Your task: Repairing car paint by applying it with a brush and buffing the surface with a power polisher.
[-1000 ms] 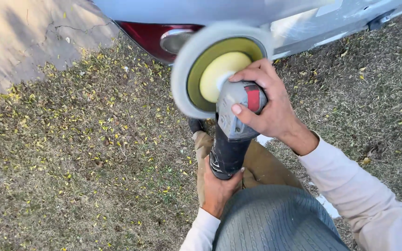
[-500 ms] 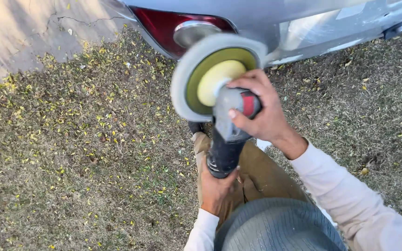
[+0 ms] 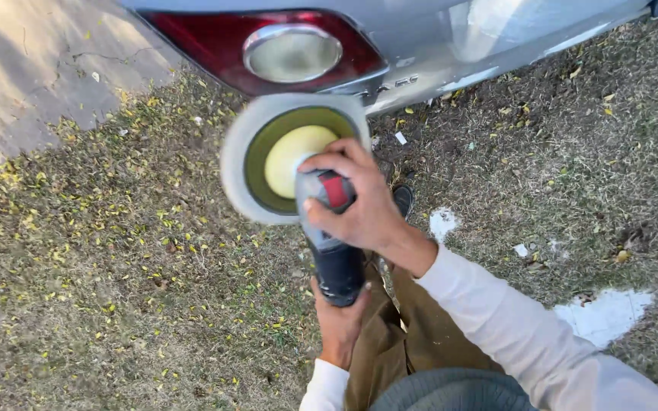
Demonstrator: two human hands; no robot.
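I grip the rotary polisher two-handed: right hand clamped over its heavy head, left hand closed around the rigid rear body; its foam pad is soft.

One polisher, one tail light

Polisher pad rim motion-blurred, edge soft. Polisher body mostly covered by right hand and left hand; left palm hidden behind handle. Car cut off by top edge. Shoe mostly hidden behind right wrist.
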